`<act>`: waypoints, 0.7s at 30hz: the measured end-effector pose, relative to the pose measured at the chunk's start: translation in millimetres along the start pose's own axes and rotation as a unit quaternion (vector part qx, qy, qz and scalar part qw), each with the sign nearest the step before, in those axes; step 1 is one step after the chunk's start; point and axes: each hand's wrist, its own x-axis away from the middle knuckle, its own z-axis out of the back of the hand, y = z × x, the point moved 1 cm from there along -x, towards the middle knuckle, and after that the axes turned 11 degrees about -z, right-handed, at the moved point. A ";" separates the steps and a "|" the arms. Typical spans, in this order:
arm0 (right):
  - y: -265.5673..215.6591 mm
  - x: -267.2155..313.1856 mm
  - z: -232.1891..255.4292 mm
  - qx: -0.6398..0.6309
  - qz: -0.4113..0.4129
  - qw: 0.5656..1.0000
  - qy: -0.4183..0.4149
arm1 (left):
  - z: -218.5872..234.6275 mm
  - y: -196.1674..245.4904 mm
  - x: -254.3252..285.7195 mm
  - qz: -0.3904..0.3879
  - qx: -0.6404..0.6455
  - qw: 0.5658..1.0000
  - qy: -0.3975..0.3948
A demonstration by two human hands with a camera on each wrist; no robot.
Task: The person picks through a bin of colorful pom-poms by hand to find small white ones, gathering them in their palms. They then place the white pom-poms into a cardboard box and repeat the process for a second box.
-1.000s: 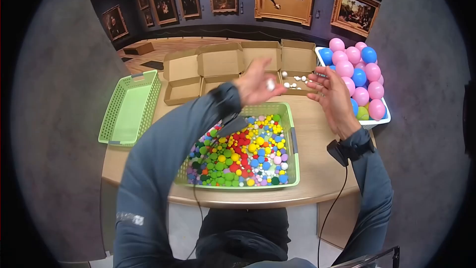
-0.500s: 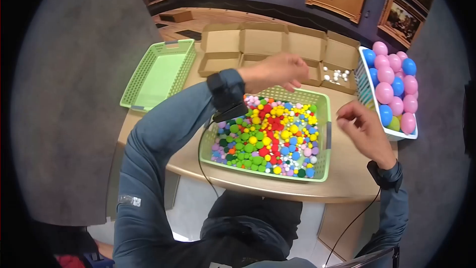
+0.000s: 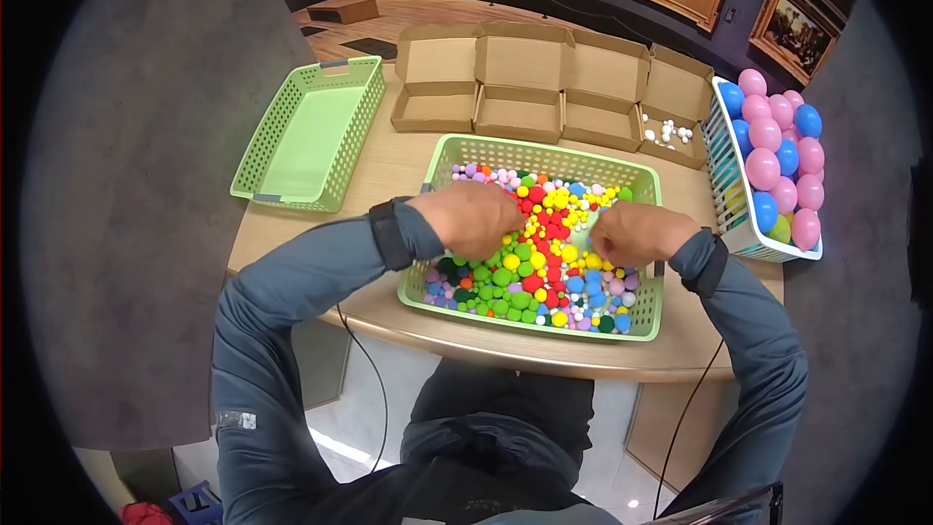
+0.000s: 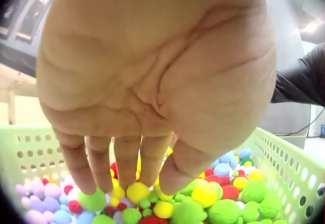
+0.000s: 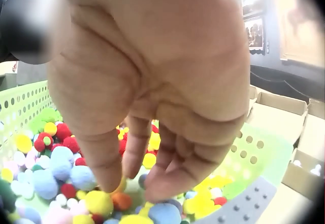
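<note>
Head view shows both hands lowered into a green basket (image 3: 643,196) full of small coloured pompoms (image 3: 533,262) at the middle of the table (image 3: 389,170). At about nine o'clock of the pile, the left hand (image 3: 476,219) reaches down with its fingers (image 4: 81,170) extended and only slightly bent, the tips touching the pompoms; the left wrist view shows nothing pinched, so this hand is spread loose. At about three o'clock of the pile, the right hand (image 3: 632,233) dips its fingertips (image 5: 109,175) into the pompoms; the right wrist view shows the fingers bent toward the thumb, but whether they pinch one cannot be told. At twelve o'clock of the basket stands a row of cardboard boxes (image 3: 520,87), the rightmost box (image 3: 680,102) holding a few white pompoms (image 3: 666,132). At ten o'clock lies an empty green basket (image 3: 306,131). At two o'clock a white basket (image 3: 727,196) holds pink and blue balls (image 3: 777,156).
</note>
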 end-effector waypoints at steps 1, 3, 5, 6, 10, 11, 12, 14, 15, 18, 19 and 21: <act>5.5 3.2 0.6 -0.014 0.008 1.000 -0.003 | 11.6 11.0 2.4 0.041 -0.036 0.997 -0.057; 6.9 4.1 9.7 -0.064 0.010 0.998 0.018 | 16.9 18.5 3.6 0.046 -0.059 0.996 -0.038; 15.4 -6.4 7.8 -0.078 0.017 0.989 0.124 | 8.0 16.4 -4.2 0.020 -0.083 0.996 0.033; 18.6 -14.6 1.4 -0.076 0.013 0.990 0.122 | 1.9 12.1 -14.8 0.017 -0.081 0.996 0.036; 10.4 -25.6 -13.1 -0.148 0.063 0.977 0.141 | -11.1 17.5 -41.8 -0.101 0.039 0.992 0.064; 7.6 -20.7 -13.9 -0.110 0.042 0.991 0.071 | -13.1 22.0 -41.3 -0.100 0.006 0.994 0.047; 5.2 -15.2 -13.2 -0.071 0.021 0.997 0.001 | -14.4 25.1 -41.6 -0.100 -0.027 0.994 0.031; 5.3 -5.1 -9.4 -0.094 0.011 0.995 -0.030 | -16.1 23.7 -38.4 -0.109 -0.031 0.993 0.019; 12.3 -6.9 -12.1 -0.086 0.014 0.996 0.027 | -15.7 21.8 -37.3 -0.100 -0.054 0.993 0.020; 18.7 -11.1 -11.9 -0.083 0.019 0.984 0.158 | -18.1 16.6 -42.9 -0.091 -0.073 0.989 0.086; 18.8 -18.5 -10.3 -0.092 0.022 0.979 0.182 | -13.9 16.1 -49.6 -0.077 -0.027 0.992 0.099; 18.6 -33.7 -12.5 -0.095 0.029 0.973 0.208 | -1.8 20.8 -63.3 -0.015 0.054 0.995 0.077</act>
